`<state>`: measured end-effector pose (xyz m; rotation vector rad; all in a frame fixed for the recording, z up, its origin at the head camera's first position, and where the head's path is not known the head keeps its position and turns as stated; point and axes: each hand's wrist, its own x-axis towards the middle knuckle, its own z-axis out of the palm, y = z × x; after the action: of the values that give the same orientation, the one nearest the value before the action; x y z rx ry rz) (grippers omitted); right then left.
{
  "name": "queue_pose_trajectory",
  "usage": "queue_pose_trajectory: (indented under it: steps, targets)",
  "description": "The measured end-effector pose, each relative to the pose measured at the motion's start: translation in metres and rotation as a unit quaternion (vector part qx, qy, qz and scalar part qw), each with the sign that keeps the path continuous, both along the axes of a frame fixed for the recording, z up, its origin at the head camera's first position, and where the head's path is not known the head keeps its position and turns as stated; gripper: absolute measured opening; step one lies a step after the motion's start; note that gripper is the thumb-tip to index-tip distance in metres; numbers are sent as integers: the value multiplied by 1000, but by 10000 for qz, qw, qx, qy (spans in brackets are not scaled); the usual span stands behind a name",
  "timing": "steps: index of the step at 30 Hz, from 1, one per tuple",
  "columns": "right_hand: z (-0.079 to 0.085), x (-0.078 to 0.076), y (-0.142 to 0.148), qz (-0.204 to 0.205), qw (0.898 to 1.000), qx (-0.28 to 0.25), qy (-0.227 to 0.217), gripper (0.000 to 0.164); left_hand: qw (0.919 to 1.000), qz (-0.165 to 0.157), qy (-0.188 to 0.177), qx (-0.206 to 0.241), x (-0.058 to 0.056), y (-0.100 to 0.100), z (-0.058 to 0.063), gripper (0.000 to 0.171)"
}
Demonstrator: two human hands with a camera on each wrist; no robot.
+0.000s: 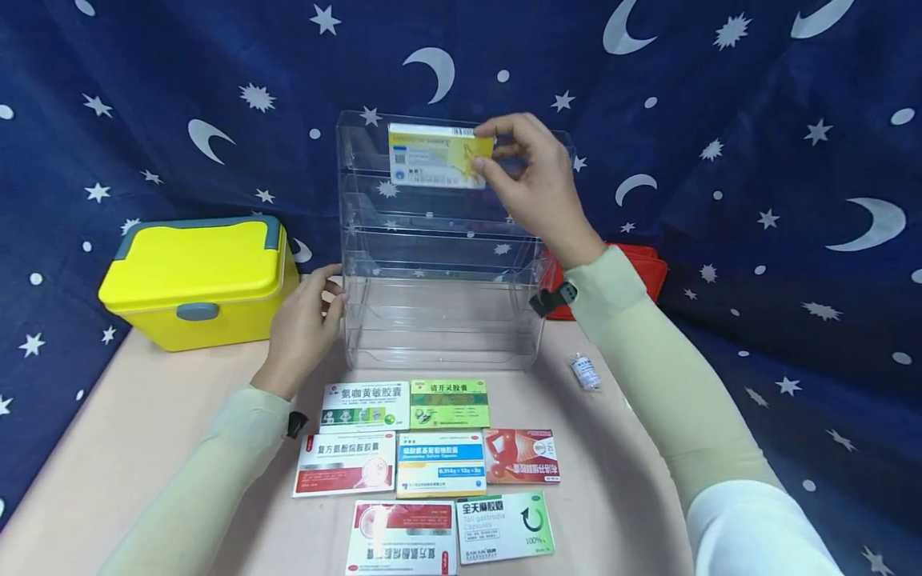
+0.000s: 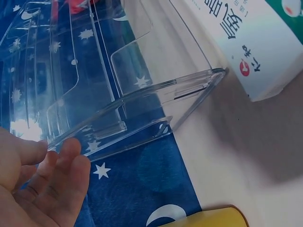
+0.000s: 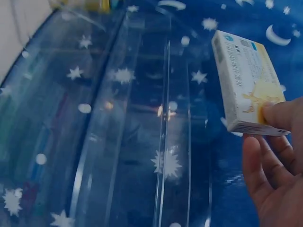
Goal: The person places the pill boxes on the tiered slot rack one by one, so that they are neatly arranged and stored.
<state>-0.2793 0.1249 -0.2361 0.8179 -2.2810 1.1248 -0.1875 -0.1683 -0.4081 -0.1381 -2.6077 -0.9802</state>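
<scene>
In the head view my right hand point(image 1: 536, 180) pinches a yellow-and-white medicine box point(image 1: 430, 156) by its right end, thumb in front. The box is raised before the top tier of a clear plastic tiered rack point(image 1: 442, 352). In the right wrist view the same box point(image 3: 246, 85) is tilted, beside the rack's clear shelf edges point(image 3: 163, 142). My left hand point(image 1: 306, 324) holds the rack's left side edge. Seen from the left wrist, the thumb point(image 2: 31, 152) and curled fingers meet at that edge. The rack's tiers show no boxes in them.
Several medicine boxes lie flat in rows before the rack, among them a green one point(image 1: 450, 404) and a blue-and-white one point(image 1: 442, 464). A yellow lidded case point(image 1: 198, 280) stands left. Right of the rack are a red case point(image 1: 648, 268) and a small labelled vial point(image 1: 586, 373).
</scene>
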Motion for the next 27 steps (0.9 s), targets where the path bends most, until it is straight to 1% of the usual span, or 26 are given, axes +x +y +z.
queue_pose_trajectory:
  steps: [2, 3, 6, 8, 10, 15, 18, 23, 27]
  targets:
    - [9, -17, -11, -232, 9996, 40, -135, 27, 10000, -2, -66, -11, 0, 1, 0, 49]
    - [12, -25, -16, -344, 9992, 138, -128, 27, 9999, -1, -101, -21, 0, 2, 0, 49]
    - [18, -42, -28, -544, 9975, 438, 75, 27, 9999, -8, -123, -45, 0, 2, 0, 50]
    - [19, -48, -35, -486, 9970, 541, 266, 27, 9999, -29, -86, -51, 0, 2, 0, 50]
    - [19, -52, -42, -388, 9963, 635, 437, 26, 10000, -41, -46, -59, -1, 3, 0, 50]
    - [17, -56, -58, -296, 9942, 920, 475, 27, 10000, -46, -19, -59, 0, 2, 0, 51]
    - [15, -58, -65, -339, 9928, 1104, 322, 28, 10000, -54, -2, -58, 0, 1, 0, 51]
    - [10, -61, -71, -497, 9910, 1245, 12, 29, 10000, -71, 35, -59, 0, -1, -2, 51]
    - [4, -63, -71, -536, 9899, 1307, -98, 29, 9999, -66, 62, -76, 0, -2, -3, 50]
